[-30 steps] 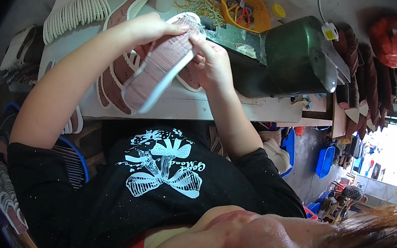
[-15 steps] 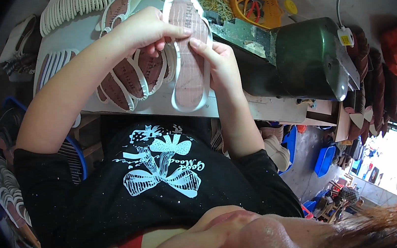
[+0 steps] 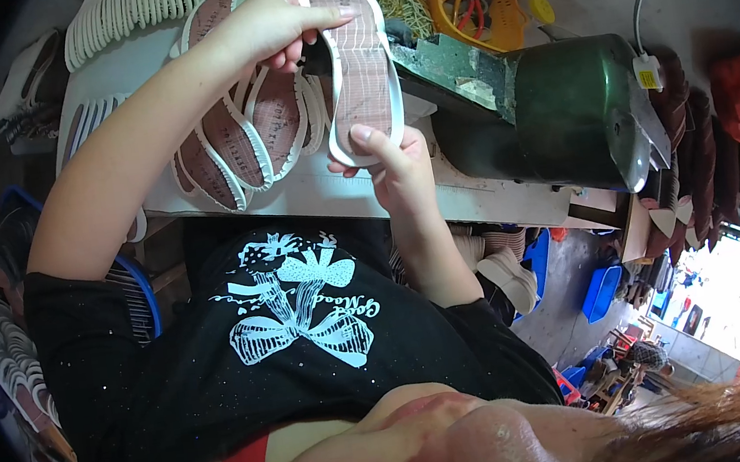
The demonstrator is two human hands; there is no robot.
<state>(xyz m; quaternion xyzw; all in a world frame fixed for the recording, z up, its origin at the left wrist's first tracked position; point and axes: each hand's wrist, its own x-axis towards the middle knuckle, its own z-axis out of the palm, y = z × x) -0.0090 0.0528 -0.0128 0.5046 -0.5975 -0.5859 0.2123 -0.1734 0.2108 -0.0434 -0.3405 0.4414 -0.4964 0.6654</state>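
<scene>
A long insole [image 3: 360, 75], brown and striped with a raised white rim, is held up over the table between my two hands. My left hand [image 3: 290, 28] pinches its left edge near the far end, thumb lying across the brown face. At the near end my right hand [image 3: 393, 159] grips it, thumb on top and fingers underneath. Beyond my left forearm, several similar insoles [image 3: 230, 146] with white wrinkled rims and dark marks lie overlapping on the white table [image 3: 301, 193].
A dark green machine [image 3: 572, 109] stands right of my hands. Behind it sit a yellow basket [image 3: 505, 11] with pliers and a heap of pale cord [image 3: 402, 1]. A row of white curved pieces [image 3: 127, 21] lies far left. Blue crates [image 3: 601, 293] stand on the floor.
My right hand has shifted from the insole's right side down to its near end. The insole has moved a little farther away, and my left hand with it.
</scene>
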